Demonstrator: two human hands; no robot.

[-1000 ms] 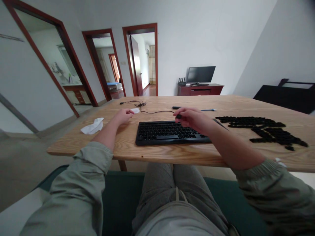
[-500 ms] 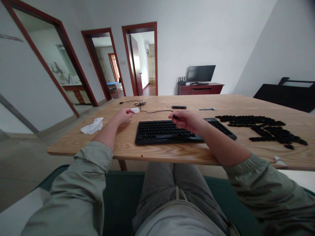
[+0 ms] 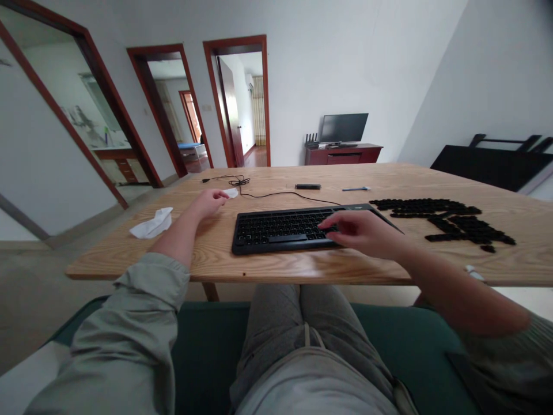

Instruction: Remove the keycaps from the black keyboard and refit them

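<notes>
My right hand (image 3: 358, 226) hangs low over the right half of a black computer keyboard (image 3: 280, 231), its fingertips at the keys and hiding that end of the board. Whether those fingers hold anything is hidden. My left hand (image 3: 209, 203) rests curled on the wooden table (image 3: 276, 266), left of the keyboard, with a small white paper scrap (image 3: 231, 193) just past its fingertips. A crumpled white tissue (image 3: 151, 225) lies behind my left wrist. Several loose black keycaps (image 3: 444, 219) lie in rows on the table, to the right of my right hand.
A thin black cable (image 3: 276, 195) runs across the far table, near a small black stick (image 3: 307, 186) and a blue-tipped pen (image 3: 356, 188). Beyond the table stand a red cabinet (image 3: 343, 154) with a monitor (image 3: 343, 128) and a dark flat board (image 3: 488, 168).
My right hand has moved right and down onto the keyboard, and the small black piece between its fingers no longer shows. My left hand has stayed put. The whole view has shifted slightly.
</notes>
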